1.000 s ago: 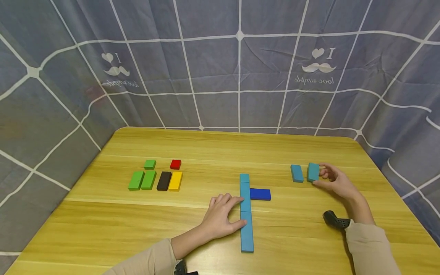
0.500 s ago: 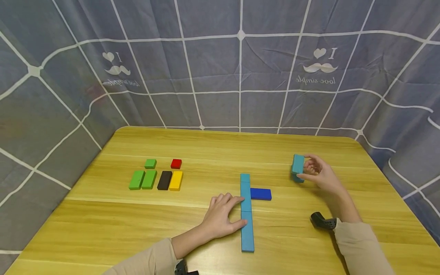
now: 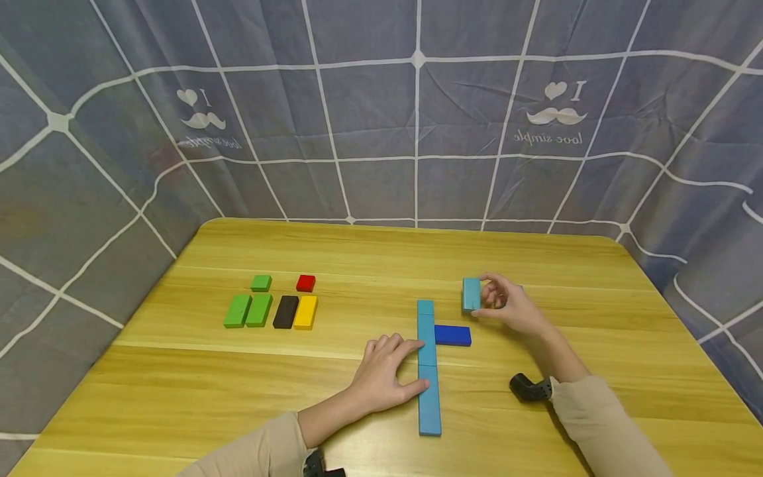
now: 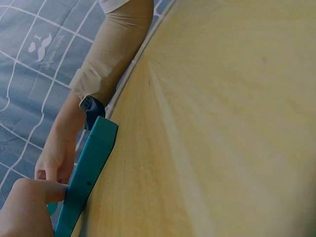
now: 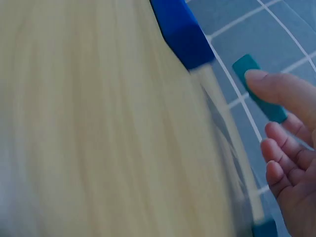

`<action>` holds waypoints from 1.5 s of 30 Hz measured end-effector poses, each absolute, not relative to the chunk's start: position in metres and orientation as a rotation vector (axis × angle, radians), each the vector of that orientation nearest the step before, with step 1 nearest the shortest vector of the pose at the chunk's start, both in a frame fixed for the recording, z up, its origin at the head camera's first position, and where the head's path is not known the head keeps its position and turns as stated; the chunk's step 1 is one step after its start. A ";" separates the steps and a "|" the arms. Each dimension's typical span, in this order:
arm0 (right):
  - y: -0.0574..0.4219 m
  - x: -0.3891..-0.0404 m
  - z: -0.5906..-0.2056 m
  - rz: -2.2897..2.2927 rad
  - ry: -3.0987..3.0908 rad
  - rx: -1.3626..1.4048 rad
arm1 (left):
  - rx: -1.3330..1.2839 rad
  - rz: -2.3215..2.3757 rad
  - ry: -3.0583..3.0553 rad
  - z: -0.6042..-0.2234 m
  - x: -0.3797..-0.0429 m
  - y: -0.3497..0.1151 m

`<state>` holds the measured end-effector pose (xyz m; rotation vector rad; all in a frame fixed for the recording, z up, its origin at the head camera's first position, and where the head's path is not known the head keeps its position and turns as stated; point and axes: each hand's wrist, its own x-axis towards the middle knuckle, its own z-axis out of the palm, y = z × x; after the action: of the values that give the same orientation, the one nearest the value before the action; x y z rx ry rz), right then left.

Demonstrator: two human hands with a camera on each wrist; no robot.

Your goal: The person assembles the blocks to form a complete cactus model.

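Observation:
In the head view, a row of light-blue blocks runs lengthwise on the table, with a dark-blue block against its right side near the far end. My left hand touches the row with index finger and thumb, its other fingers loosely bent. My right hand pinches another light-blue block between thumb and fingers, beyond the dark-blue one. The right wrist view shows that pinched block clear of the tabletop. Behind the right hand, one more light-blue block is almost wholly hidden.
On the left of the wooden table lie green blocks, a small red block, a black block and a yellow block. A grey-blue checked curtain surrounds the table's far side.
My right hand has carried the pinched light-blue block leftward, over the other loose one, toward the dark-blue block. My left hand has stayed on the row.

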<state>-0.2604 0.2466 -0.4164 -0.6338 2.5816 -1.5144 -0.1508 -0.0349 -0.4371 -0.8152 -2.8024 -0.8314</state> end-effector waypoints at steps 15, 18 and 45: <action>0.235 -0.258 -0.424 -1.465 2.516 -0.667 | -0.826 -0.829 -2.792 -0.436 -0.150 -0.035; 0.234 -0.257 -0.423 -1.425 2.534 -0.665 | -0.825 -0.835 -2.792 -0.437 -0.150 -0.035; 0.236 -0.256 -0.428 -1.418 2.474 -0.655 | -0.822 -0.841 -2.801 -0.436 -0.149 -0.036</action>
<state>-0.2556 0.2363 -0.4277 -0.6548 2.4743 -1.4184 -0.1494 -0.0359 -0.4361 -0.8221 -2.8009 -0.8409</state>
